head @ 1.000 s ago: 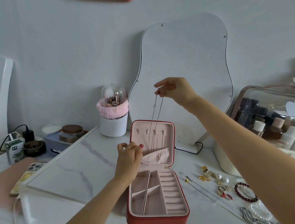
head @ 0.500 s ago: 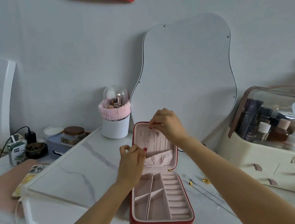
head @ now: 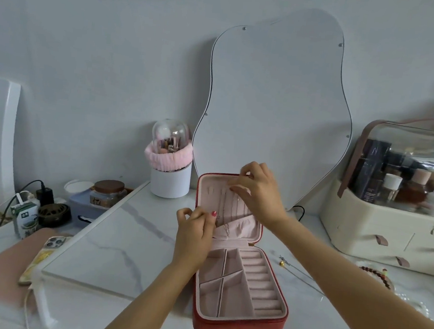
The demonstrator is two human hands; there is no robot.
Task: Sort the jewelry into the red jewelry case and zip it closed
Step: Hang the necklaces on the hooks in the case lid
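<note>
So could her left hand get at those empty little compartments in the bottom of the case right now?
Probably yes. The left hand is at the lid's pocket, just above the tray compartments, and nothing lies over them. It seems to be pinching the pocket's edge, though, so it would have to let go first.

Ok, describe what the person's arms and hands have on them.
Both forearms are bare as far as the view shows; no sleeves, watch or bracelets appear. The left hand has red polish on the one nail that shows. The right hand shows no visible rings; its nails are turned away, so polish there cannot be told.
</note>
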